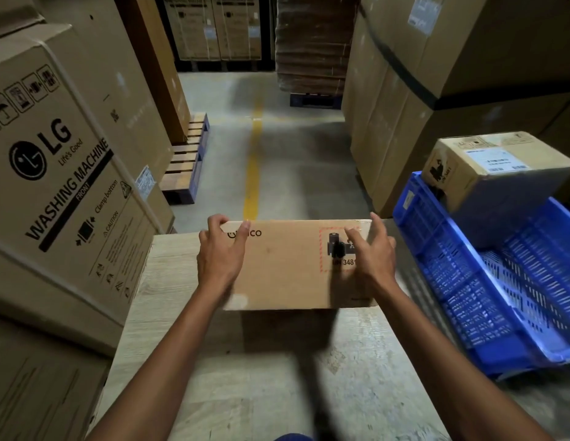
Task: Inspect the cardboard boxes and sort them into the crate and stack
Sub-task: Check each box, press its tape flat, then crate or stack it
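Note:
A brown cardboard box (286,268) with a battery hazard label lies on the light wooden table (213,361) near its far edge. My left hand (221,253) grips the box's left end, with its fingers curled over the far top edge. My right hand (371,253) is at the right end with its fingers spread and fairly straight, the thumb against the label. To the right stands a blue slatted crate (468,281). A second cardboard box (500,173) with a white shipping label sits tilted in the crate's far end.
Large LG washing machine cartons (70,170) rise close on the left, and tall strapped cartons (404,106) on the right. A wooden pallet (188,167) and a yellow floor line (253,160) lie in the aisle beyond. Farther back is a stack of flattened cardboard (312,43).

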`<state>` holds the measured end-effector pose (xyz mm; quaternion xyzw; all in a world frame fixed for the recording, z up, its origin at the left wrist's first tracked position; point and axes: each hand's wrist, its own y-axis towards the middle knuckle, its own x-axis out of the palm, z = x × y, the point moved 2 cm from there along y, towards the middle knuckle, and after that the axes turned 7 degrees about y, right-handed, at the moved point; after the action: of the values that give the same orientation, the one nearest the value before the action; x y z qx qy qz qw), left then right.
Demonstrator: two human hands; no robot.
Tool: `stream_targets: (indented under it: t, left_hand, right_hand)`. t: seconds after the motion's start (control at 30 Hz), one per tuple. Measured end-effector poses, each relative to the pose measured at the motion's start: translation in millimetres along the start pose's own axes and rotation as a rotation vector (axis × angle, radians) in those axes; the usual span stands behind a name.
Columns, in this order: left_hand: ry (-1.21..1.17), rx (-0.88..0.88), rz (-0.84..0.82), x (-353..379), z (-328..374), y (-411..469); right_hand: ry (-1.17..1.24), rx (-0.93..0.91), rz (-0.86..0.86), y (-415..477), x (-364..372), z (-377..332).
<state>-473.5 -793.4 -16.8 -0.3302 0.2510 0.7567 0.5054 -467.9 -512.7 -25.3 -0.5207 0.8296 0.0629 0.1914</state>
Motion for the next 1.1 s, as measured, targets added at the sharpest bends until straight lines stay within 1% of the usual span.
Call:
stream_targets:
  t: [0.07,0.13,0.3,0.47,0.53,0.6,0.63,0.67,0.73,0.77,0.83,0.9,0.93,0.97,1.1]
  left_hand:
    - [-0.068,-0.035,0.028,0,-1,-3]
    - [-0.075,-0.06,0.038,5,-10,-10]
    - [-0.038,-0.096,-0.05,29,-44,-33]
    - [-0.029,-0.104,-0.159,45,-76,-72]
    - [-0.025,-0.094,-0.176,47,-84,-86]
    - [-0.013,-0.064,-0.171,46,-88,-91]
    - [0.028,-0.009,-0.144,45,-88,-91]
    - [0.097,0.08,-0.106,46,-88,-91]
    - [0.237,0.279,-0.05,52,-86,-89]
    - [0.27,0.353,-0.044,55,-83,-88]
    - [0.291,0.46,-0.051,59,-76,-84]
    - [0.314,0.525,-0.054,66,-75,-78]
    - [0.329,0.533,-0.065,68,-75,-77]
    - [0.34,0.529,-0.084,70,-76,-76]
    - [0.429,0.55,-0.107,73,-84,-80]
  right_hand:
    - [0.064,-0.004,0.038,-1,0,2]
    - [0.095,0.042,0.057,-5,3,9]
    - [0.009,0.134,0.083,-30,11,46]
    - [-0.025,0.231,0.102,-55,11,87]
    - [-0.043,0.239,0.106,-61,8,93]
    - [-0.104,0.21,0.071,-65,7,92]
    - [-0.192,0.167,0.05,-66,9,90]
    - [-0.32,0.087,0.037,-67,12,89]
    - [-0.529,-0.152,0.008,-72,24,85]
    - [-0.55,-0.284,-0.032,-76,32,82]
    - [-0.5,-0.504,-0.179,-85,53,76]
    - [-0.489,-0.647,-0.341,-97,77,72]
    - [-0.505,-0.708,-0.382,-101,87,71]
    - [-0.525,-0.751,-0.395,-103,95,71]
    - [-0.591,-0.847,-0.344,-105,105,78]
